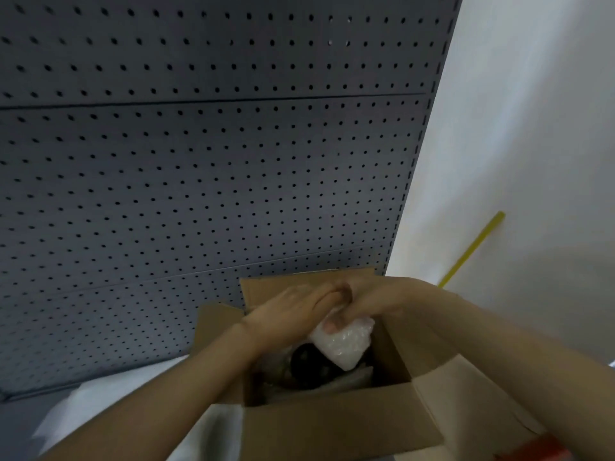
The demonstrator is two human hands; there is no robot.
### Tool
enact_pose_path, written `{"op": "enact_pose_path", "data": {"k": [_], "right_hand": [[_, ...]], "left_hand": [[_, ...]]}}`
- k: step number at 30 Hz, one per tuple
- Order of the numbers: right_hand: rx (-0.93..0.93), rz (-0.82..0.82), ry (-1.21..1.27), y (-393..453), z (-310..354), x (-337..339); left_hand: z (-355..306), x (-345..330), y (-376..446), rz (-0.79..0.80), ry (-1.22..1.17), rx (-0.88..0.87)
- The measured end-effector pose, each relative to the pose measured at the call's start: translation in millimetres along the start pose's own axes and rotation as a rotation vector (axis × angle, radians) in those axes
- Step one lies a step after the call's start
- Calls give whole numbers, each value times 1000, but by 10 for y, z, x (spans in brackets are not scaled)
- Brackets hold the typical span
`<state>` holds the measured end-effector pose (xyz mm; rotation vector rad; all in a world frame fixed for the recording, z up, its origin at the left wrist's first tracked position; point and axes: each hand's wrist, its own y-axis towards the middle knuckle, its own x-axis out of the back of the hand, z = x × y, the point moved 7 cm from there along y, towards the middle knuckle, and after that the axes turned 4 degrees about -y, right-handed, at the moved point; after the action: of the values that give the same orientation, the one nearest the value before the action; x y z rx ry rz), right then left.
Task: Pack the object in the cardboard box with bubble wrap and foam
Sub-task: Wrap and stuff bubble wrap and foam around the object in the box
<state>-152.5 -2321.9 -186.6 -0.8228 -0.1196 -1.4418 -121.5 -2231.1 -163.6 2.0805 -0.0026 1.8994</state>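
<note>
1. The right hand (366,302) is held over the open box, fingers curled; its thumb is pressed onto a white bubble-wrap bundle (342,342), which is gripped from above.
2. The left hand (293,311) is laid against the same bundle from the left, fingers fairly straight and meeting the right hand's fingers near the top. Whether anything is pinched by it cannot be told; motion blur noted there.
3. The bundle is held tilted, its lower end dipped inside the cardboard box (332,424), above the contents.
4. A dark rounded object (307,361) is seen lower in the box, just beside and partly under the bundle. Clear wrap is glimpsed around it; detail is lost in shadow.
5. All four box flaps are folded outward.
6. White foam sheet (76,414) is spread on the surface left of the box, reaching its near-left corner.
7. A grey pegboard (199,161) is stood behind; a white wall (532,128) lies right of it, with a yellow rod (472,249) leant on it.
8. Something orange (532,452) is cut off at the bottom edge.
</note>
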Motion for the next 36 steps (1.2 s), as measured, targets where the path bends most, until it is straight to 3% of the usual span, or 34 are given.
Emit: {"op": "enact_pose_path", "data": {"k": [4,8,15,20,25,30,36], "right_hand": [[-24,56,-143,133,-385,110],[-39,35,-388,238,-737,220],[-127,28,-659,703,-1060,-40],[-128,68,-651,844,-1223,-94],[-73,147,-420,775,-1215,-91],[-151,43,-509,826,-1310,-93],[-266,-95,-781,933,-1296,-134]], "left_hand": [[128,-364,-4,22,88,143],[444,-575,-286,200,134,384],[702,-1029,-398,393,-112,603],[768,-1375,-357,443,-204,672],[765,-1554,-327,480,-193,686],[825,-1646,-318,548,-163,691],[858,-1685,-278,576,-109,688]]}}
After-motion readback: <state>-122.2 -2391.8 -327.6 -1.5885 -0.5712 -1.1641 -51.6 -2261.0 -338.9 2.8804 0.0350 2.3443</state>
